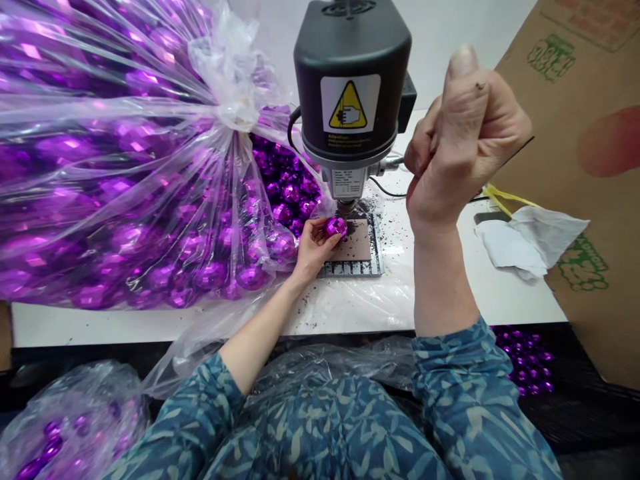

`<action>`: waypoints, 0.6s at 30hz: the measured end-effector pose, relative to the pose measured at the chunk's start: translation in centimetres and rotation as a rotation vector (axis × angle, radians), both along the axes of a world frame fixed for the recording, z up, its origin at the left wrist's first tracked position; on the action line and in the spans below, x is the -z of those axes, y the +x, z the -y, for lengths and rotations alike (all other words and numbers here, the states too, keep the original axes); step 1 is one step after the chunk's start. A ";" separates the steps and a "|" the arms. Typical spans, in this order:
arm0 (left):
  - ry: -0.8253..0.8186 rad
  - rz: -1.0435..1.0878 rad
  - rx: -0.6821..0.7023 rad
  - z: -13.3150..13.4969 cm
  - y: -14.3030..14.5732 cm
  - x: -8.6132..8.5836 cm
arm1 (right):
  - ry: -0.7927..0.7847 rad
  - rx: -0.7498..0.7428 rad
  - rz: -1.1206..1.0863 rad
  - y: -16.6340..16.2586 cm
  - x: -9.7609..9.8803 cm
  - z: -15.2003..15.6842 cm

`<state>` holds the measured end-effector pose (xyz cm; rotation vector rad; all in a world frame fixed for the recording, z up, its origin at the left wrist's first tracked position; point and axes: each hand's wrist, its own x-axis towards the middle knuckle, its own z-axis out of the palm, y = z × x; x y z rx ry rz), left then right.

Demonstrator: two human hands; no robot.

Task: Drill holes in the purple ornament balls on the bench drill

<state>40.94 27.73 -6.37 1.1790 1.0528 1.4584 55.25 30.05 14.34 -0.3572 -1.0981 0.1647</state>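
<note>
My left hand (314,248) pinches a shiny purple faceted ball (335,227) between thumb and fingers. The ball is beside a brown square board (357,243) on a slotted metal base, just under the chuck (345,206) of a small drill press (353,80). A yellow hand-warning label is on the black motor housing. Raised at the right of the machine, my right hand (463,137) is closed in a fist around the press's lever (396,162). Most of the lever is hidden by the fingers. Whether the drill bit touches the ball I cannot tell.
A large clear bag (125,173) of purple balls fills the table's left. Dark shavings litter the white table (310,313). White paper (515,243) and a cardboard box (590,167) are at right. Below are another bag (75,427) and a black crate with purple balls (527,360).
</note>
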 end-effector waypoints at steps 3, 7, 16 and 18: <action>0.043 -0.012 0.045 -0.3 0.1 0.3 | -0.009 0.005 -0.001 -0.1 0.0 0.2; 0.089 -0.031 0.097 -0.7 0.2 1.0 | -0.076 0.090 0.033 -0.1 -0.1 0.4; 0.193 -0.192 0.137 -0.3 0.4 1.5 | -0.094 0.121 0.064 -0.1 -0.1 0.5; 0.210 -0.238 0.125 0.0 0.6 1.2 | -0.083 0.130 0.061 -0.1 0.0 0.4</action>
